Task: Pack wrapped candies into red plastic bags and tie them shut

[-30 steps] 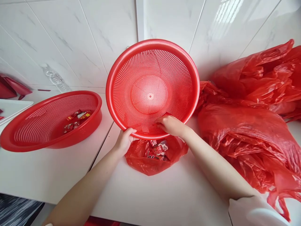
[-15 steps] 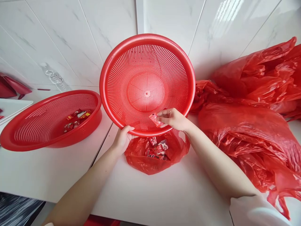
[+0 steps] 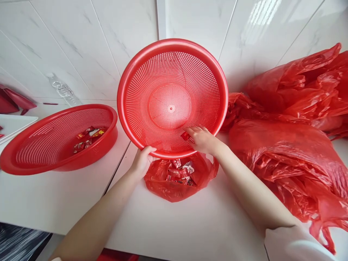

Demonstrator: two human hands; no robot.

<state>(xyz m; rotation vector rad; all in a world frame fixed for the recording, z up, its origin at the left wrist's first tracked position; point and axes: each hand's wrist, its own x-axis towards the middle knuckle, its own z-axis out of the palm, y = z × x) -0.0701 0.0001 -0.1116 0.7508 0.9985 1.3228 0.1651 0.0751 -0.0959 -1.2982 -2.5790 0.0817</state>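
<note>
A red plastic mesh basket (image 3: 170,72) is tipped toward me above the table, its inside facing me. My left hand (image 3: 143,162) grips its lower left rim, thumb over the edge and fingers underneath. Inside the lower right of the basket is my right hand (image 3: 202,139), closed around a small red packet (image 3: 185,136) between thumb and fingers; much of the packet is hidden. Directly below the rim, an open red plastic bag (image 3: 174,194) rests on the table with several small wrapped packets (image 3: 178,173) in it.
To the left stands a second red mesh basket (image 3: 40,157) holding several wrapped packets (image 3: 89,137). Red plastic bags (image 3: 282,145) are heaped on the right. A clear plastic bottle (image 3: 63,88) lies near the tiled wall, and a white tray (image 3: 19,121) is at far left.
My right hand has shifted slightly right, and its fingers now cover more of the packet. The basket has moved a little right. The packets in the bag look slightly rearranged.
</note>
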